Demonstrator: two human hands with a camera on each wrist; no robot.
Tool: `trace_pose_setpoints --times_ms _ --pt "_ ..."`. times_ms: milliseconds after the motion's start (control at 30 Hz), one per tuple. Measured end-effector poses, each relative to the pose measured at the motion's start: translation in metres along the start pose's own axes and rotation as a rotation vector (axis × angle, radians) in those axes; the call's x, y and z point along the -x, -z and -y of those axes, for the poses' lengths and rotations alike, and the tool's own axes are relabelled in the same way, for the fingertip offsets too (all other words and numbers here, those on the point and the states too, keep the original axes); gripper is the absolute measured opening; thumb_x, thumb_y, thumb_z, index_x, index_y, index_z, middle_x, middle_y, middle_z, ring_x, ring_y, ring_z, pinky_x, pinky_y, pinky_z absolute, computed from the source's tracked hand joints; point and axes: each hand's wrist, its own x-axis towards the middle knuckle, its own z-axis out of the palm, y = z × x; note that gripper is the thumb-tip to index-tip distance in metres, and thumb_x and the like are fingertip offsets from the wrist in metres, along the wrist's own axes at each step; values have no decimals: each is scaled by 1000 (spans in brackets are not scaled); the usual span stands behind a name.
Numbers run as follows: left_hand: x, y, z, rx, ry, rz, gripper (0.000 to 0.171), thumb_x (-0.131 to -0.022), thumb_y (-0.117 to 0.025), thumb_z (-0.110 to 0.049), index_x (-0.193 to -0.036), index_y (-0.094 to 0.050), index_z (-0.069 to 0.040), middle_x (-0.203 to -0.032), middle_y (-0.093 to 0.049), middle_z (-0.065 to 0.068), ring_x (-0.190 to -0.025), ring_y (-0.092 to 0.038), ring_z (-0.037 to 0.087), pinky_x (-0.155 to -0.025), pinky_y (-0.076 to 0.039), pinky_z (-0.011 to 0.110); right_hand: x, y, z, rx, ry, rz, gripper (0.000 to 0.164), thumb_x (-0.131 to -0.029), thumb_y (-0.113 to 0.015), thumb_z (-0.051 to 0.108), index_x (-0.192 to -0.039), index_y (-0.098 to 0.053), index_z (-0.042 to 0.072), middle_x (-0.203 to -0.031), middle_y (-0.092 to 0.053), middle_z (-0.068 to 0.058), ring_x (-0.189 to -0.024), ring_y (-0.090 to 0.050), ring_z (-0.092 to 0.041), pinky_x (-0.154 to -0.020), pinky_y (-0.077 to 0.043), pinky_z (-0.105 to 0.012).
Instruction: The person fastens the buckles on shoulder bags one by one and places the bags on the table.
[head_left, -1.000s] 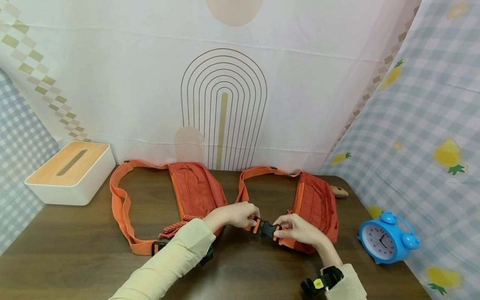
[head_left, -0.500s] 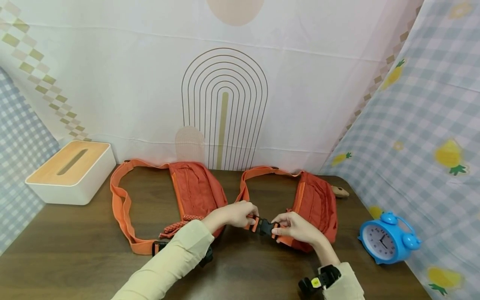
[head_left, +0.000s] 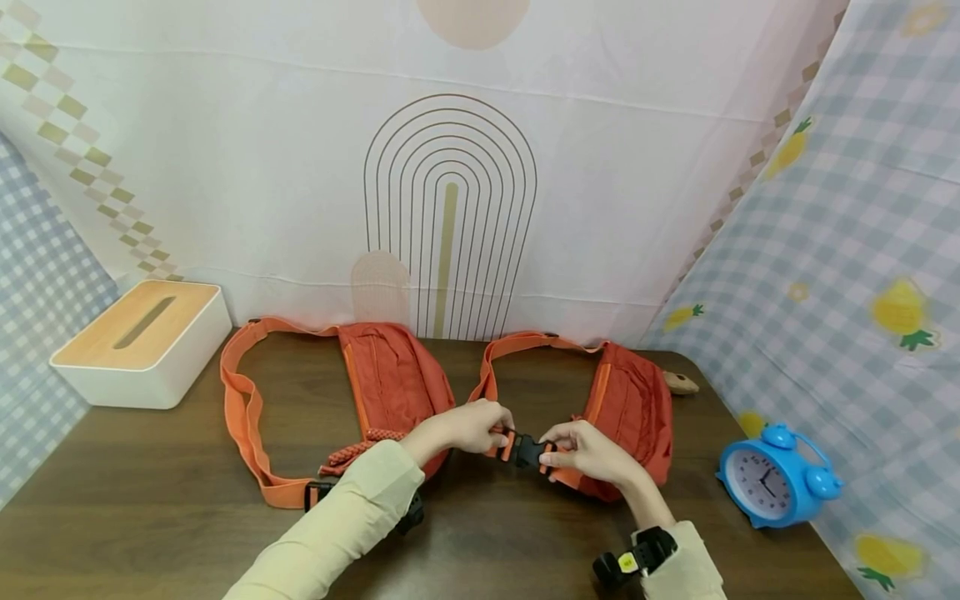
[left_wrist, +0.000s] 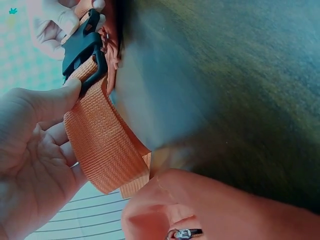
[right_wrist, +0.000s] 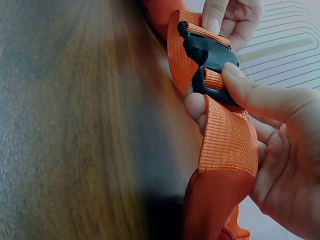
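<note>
A black side-release buckle [head_left: 527, 451] joins the orange strap of the right-hand red-orange waist bag [head_left: 637, 408]; its two halves sit together. My left hand [head_left: 474, 427] pinches the strap end at the buckle's left side, thumb on the black frame in the left wrist view. On the other side my right hand [head_left: 592, 455] grips the buckle's end. The right wrist view shows that thumb [right_wrist: 240, 82] on the black plastic and fingers behind the webbing [right_wrist: 227, 140]. The bag lies on the table, its strap looping behind the hands.
A second red-orange waist bag [head_left: 393, 367] lies to the left, its strap looped and partly behind the left forearm. A white tissue box with wooden lid [head_left: 142, 342] stands at far left. A blue alarm clock [head_left: 776, 479] is at right, a small tan object [head_left: 680, 383] behind the bag.
Both hands and the buckle between them have shifted slightly left. The grip of each hand looks the same, and the two bags have barely moved.
</note>
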Motion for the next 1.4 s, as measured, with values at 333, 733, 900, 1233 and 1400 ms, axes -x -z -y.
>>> trace_pose_setpoints --times_ms 333,733,900,1233,1400 --pt "3 3 -2 6 1 -8 12 -90 -55 -9 -100 -62 -5 -69 -56 -2 -54 -44 7 -52 -36 18 -3 0 -1 -14 -13 -14 26 -88 -60 17 -105 -60 -3 -84 -68 -17 -66 -64 -12 -70 -51 -25" --pt "3 3 -2 9 0 -14 10 -90 -55 -9 -97 -62 -6 -69 -55 -1 -53 -43 7 -52 -35 18 -4 -1 -1 -9 -4 -21 26 -88 -60 16 -105 -60 -4 -84 -68 -19 -65 -64 -12 -68 -51 -26" --pt "2 4 -2 4 -4 -18 9 -90 -56 -8 -96 -62 -6 -64 -47 -3 -53 -39 9 -51 -31 19 -4 -1 2 8 1 -25 27 -88 -60 18 -105 -60 -3 -83 -68 -18 -64 -64 -14 -68 -51 -26" --pt "2 4 -1 -3 -2 -18 10 -89 -57 -9 -97 -62 -5 -64 -46 -3 -54 -38 9 -52 -30 19 -7 -3 1 28 8 -29 26 -88 -60 18 -104 -61 -1 -82 -68 -17 -62 -63 -13 -67 -51 -26" --pt "2 3 0 4 1 -16 11 -90 -56 -9 -98 -62 -5 -64 -47 -2 -53 -39 9 -52 -31 19 -7 -4 0 23 5 -34 25 -88 -61 18 -104 -61 -1 -82 -68 -16 -62 -63 -14 -67 -51 -26"
